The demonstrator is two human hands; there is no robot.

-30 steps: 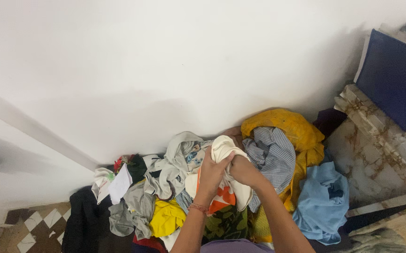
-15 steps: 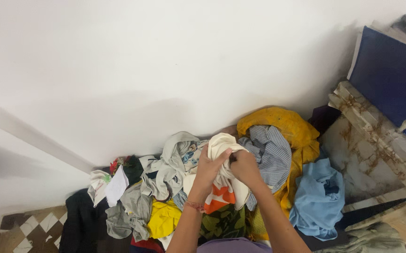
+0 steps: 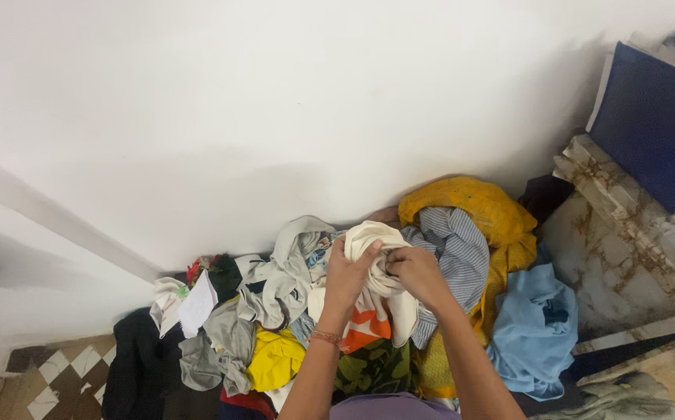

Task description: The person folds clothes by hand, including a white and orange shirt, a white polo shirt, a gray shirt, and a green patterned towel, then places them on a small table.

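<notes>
Against the white wall (image 3: 291, 101), a heap of mixed clothes is seen on the floor, and a cream garment (image 3: 380, 264) with an orange print at its lower edge is held up over the middle of the heap. Left hand (image 3: 347, 274) is closed on the garment's left side, thumb and fingers pinching a fold; right hand (image 3: 415, 272) is closed on its right side, fabric bunched under the knuckles. Both grips are clamped on the cream garment, none open.

Step judged: the cream piece is being gathered or turned between the hands, lifted partly clear of the heap. A next move would call for a firmer pinch on an edge or seam, so that the cloth can be shaken out without dragging neighbours along.

Around the cream garment: a striped grey shirt (image 3: 454, 249) just right of it, touching; a mustard cloth (image 3: 485, 206) behind that; a light blue top (image 3: 532, 327) farther right. A grey garment (image 3: 287, 260) lies left, a yellow piece (image 3: 275, 358) below left, a dark green patterned cloth (image 3: 372, 365) directly beneath.

Labels and packages: a small white paper slip (image 3: 197, 303), roughly rectangular, well left of the cream garment. A dark blue flat panel (image 3: 656, 124) leans upper right, above a marbled stone ledge (image 3: 625, 233). No print legible.
</notes>
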